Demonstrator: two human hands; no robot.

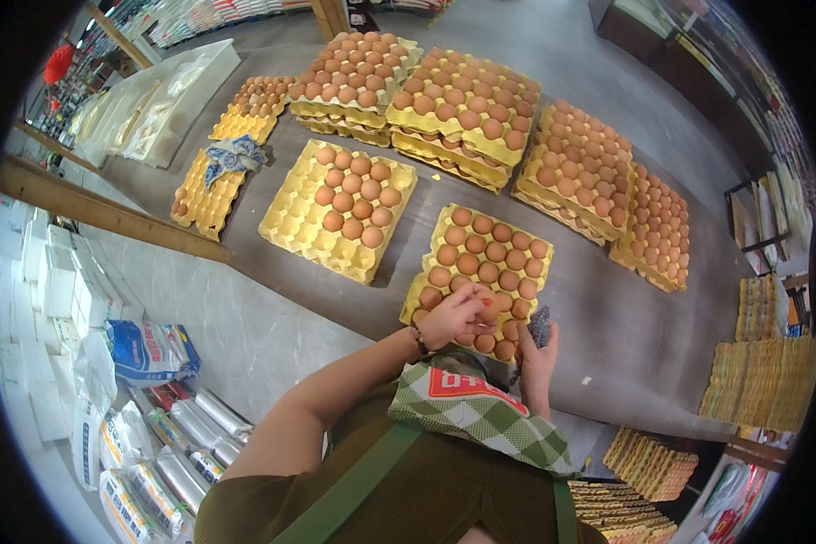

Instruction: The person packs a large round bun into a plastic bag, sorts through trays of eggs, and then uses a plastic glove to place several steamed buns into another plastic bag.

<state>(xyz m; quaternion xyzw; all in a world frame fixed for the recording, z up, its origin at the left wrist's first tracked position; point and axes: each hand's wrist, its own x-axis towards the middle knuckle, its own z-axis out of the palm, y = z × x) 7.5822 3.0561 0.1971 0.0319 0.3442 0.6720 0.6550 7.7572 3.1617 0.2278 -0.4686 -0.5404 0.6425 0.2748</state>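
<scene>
My left hand (457, 318) holds a brown egg (488, 307) over the near part of a yellow molded-pulp egg tray (418, 291) that carries many brown eggs. At that tray's right near corner, my right hand (539, 347) grips a grey metallic-looking scouring pad (538, 325). To the left lies another yellow egg tray (287, 204), partly filled, with bare cups along its left side and near edge. A blue-and-white patterned cloth (234, 160) rests across a small tray (211, 194) farther left, which has a few eggs at its left end.
Stacked full egg trays (462, 102) stand along the table's far side, with more stacks (574, 163) to the right. A white plastic bin (183, 102) stands at the far left. A wooden beam (109, 211) borders the left. Bundled empty trays (758, 384) stand at right.
</scene>
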